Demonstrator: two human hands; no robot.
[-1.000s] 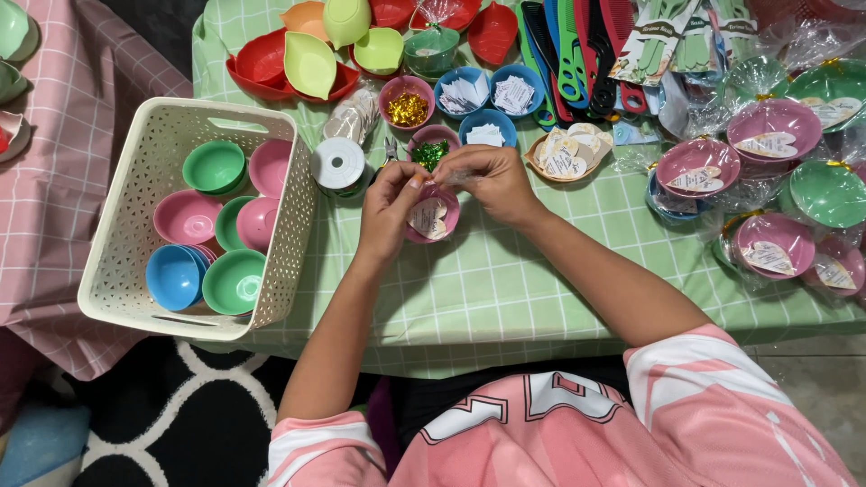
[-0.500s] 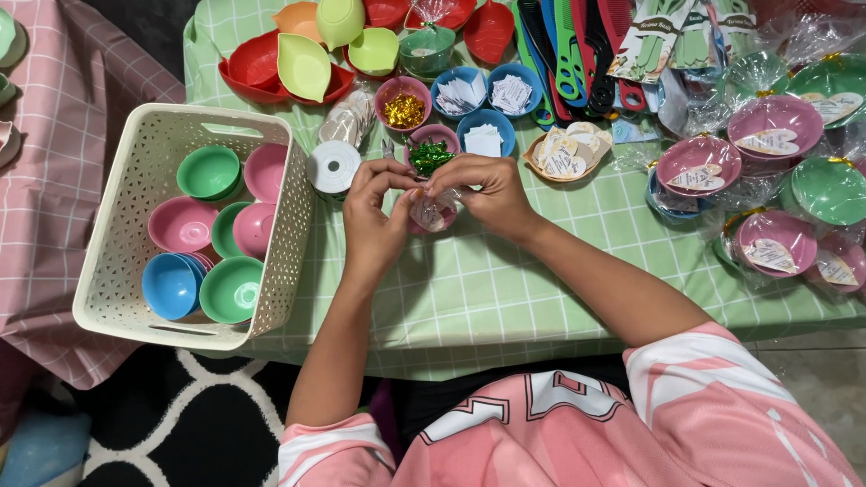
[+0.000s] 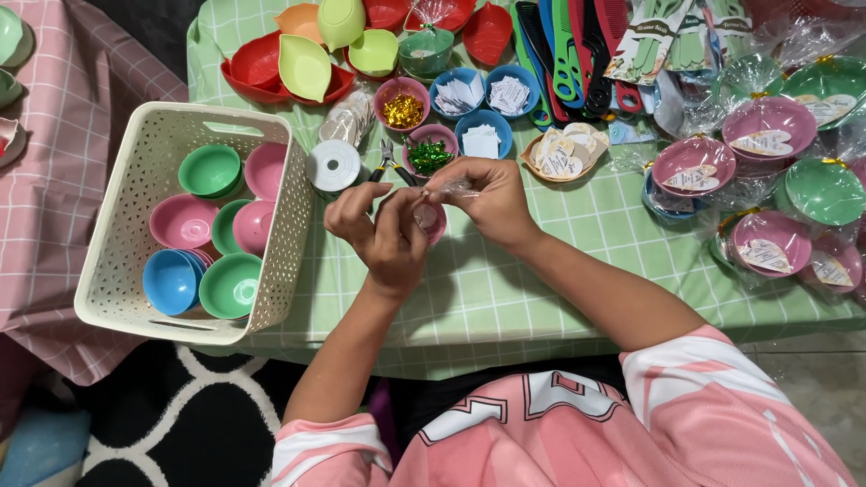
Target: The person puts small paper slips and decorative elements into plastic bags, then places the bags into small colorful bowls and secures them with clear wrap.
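Both hands meet over the green checked tablecloth point(image 3: 541, 271). Right hand point(image 3: 487, 200) pinches the gathered top of crinkly clear wrap point(image 3: 451, 188) between thumb and fingertips. Left hand point(image 3: 383, 233) is cupped and closed around the wrapped small pink bowl point(image 3: 431, 219), held just above the cloth and mostly hidden.

Just behind: white tape roll point(image 3: 333, 166), small pliers point(image 3: 390, 164).

White perforated plastic basket point(image 3: 122, 261), left of the hands: smooth round bowls, four pink, three green and one blue visible.

Small bowls behind: one with gold foil bits point(image 3: 402, 110), one with green foil bits point(image 3: 429, 155).
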